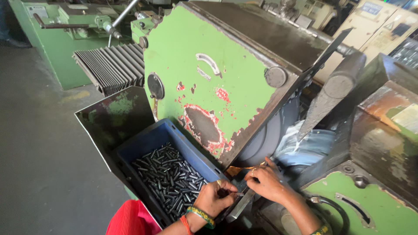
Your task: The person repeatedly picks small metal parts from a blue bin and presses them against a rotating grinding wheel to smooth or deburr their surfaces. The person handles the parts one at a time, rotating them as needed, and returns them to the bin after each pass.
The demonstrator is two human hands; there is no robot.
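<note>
Where the red sleeve [130, 219] ends at the lower edge, nearest of all: left hand [215, 198], wrist ringed by a green and orange bangle [198, 215], curled tight with thumb and fingertips drawn together at the near end of a slanted steel rail [241, 204]. Probably pinching one pin there, but knuckles in the way, so cannot tell for sure. Just beyond, touching the same rail: right hand [265, 182], palm down, fingers bent and half spread, tips resting on the metal, gripping nothing visible.

To the left of both hands, just beside them: blue bin [148, 141] lined with a loose heap of short dark pins [167, 178].

Judged from the look: small, stiff steel cylinders, light singly but heavy as a binful, likely oily and so slippery, prone to roll. Not fragile. Best taken at mid-length between thumb and forefinger, one at a time, or scooped in a cupped palm.

Further back, above the hands: worn green cover [209, 87] with flaked paint, over a grey wheel [265, 139], and a whitish splash of coolant [305, 146] to its right. Beyond that, black bellows [113, 65], then a second green machine [61, 43] on the grey floor [39, 152].
</note>
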